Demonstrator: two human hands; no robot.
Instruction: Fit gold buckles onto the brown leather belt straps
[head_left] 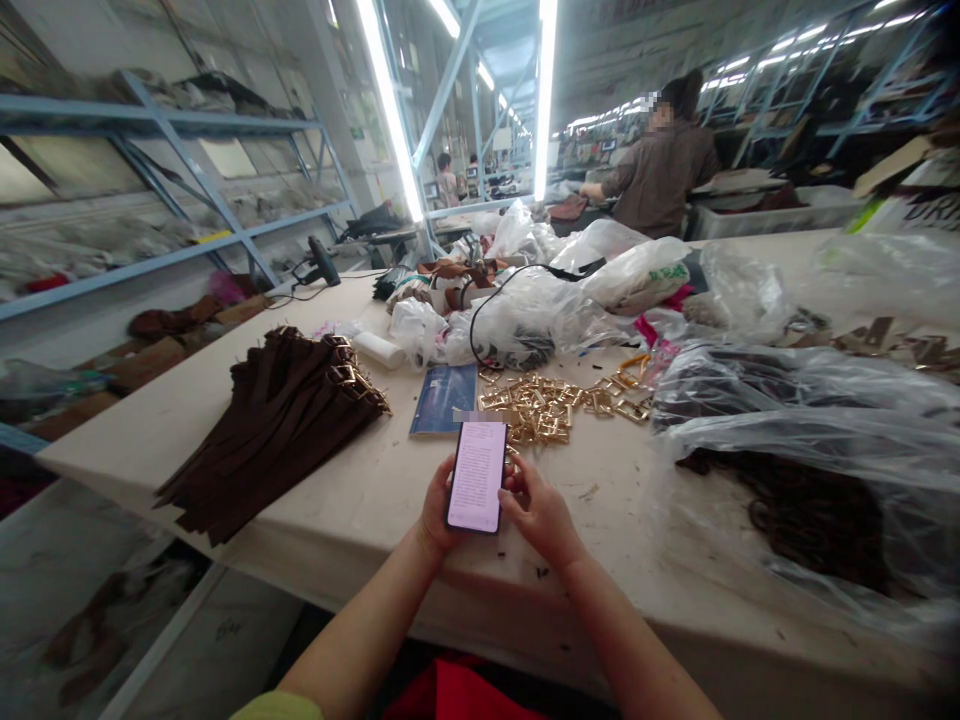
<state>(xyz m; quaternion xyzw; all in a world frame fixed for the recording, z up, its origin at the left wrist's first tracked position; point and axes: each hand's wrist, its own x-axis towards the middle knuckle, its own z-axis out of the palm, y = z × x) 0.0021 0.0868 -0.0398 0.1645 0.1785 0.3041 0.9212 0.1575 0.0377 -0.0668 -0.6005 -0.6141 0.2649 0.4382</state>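
A smartphone (477,478) with a lit page of text is held upright above the table's near side. My left hand (436,505) is closed round its left edge and lower back. My right hand (536,505) grips the right edge, its thumb against the side of the screen and its fingers partly behind. Just beyond the phone are a blue booklet (444,398) and a loose heap of gold metal buckles (544,405). To the left lies a thick bundle of dark brown straps (274,430) with gold buckles at their far ends.
Clear plastic bags (772,500) with dark brown pieces cover the table's right side. More bags (525,310) and straps pile up behind the buckles. A dark heat-gun-like tool (322,262) stands at the far left edge. A co-worker (660,165) is at the back right.
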